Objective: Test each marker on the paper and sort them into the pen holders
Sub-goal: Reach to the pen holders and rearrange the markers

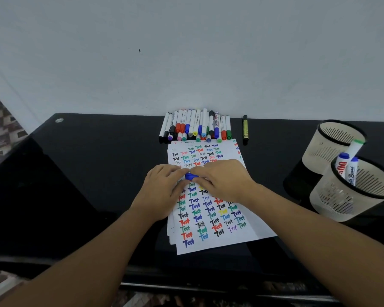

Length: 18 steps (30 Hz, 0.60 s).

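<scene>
A blue marker (190, 176) lies between both hands over the white paper (211, 218), which is covered in coloured "Test" words. My left hand (162, 191) and my right hand (222, 180) both grip it, fingertips meeting at its blue part; most of the marker is hidden by the fingers. A row of several markers (195, 127) lies at the paper's far edge against the wall. Two beige mesh pen holders stand at the right: the near holder (350, 196) contains three markers, the far holder (335, 140) looks empty.
A single dark marker with a yellowish barrel (245, 129) lies apart, right of the row. The black glossy desk (87, 173) meets a white wall at the back. The desk's front edge runs below the paper.
</scene>
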### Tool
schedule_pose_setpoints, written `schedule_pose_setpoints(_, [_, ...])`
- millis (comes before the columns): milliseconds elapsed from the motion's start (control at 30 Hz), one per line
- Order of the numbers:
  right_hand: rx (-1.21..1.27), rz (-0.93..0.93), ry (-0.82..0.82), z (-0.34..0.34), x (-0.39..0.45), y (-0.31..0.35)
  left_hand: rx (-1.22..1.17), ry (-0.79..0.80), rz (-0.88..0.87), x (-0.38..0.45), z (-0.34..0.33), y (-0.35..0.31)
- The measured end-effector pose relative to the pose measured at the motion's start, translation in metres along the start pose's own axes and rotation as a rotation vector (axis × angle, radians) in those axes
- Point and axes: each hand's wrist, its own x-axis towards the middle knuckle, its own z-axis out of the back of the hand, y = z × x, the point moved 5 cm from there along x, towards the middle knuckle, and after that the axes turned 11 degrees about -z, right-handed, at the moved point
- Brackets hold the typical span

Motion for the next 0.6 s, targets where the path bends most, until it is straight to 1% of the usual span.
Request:
schedule_pose_setpoints(133, [0.059, 0.015, 0.012, 0.003, -0.003, 0.003, 0.007, -0.053, -0.034, -0.002, 0.002, -0.002])
schedule_pose_setpoints(233, [0.087, 0.023, 0.062, 0.002, 0.001, 0.001, 0.013, -0.077, -0.046, -0.002, 0.003, -0.003])
schedule_pose_setpoints(367, [0.056, 0.070, 0.112, 0.004, 0.004, 0.007, 0.011, -0.082, -0.055, -0.002, 0.005, -0.005])
schedule_pose_setpoints(600, [-0.045, 0.057, 0.092, 0.006, 0.003, 0.010, 0.040, -0.112, -0.103, -0.003, 0.003, -0.004])
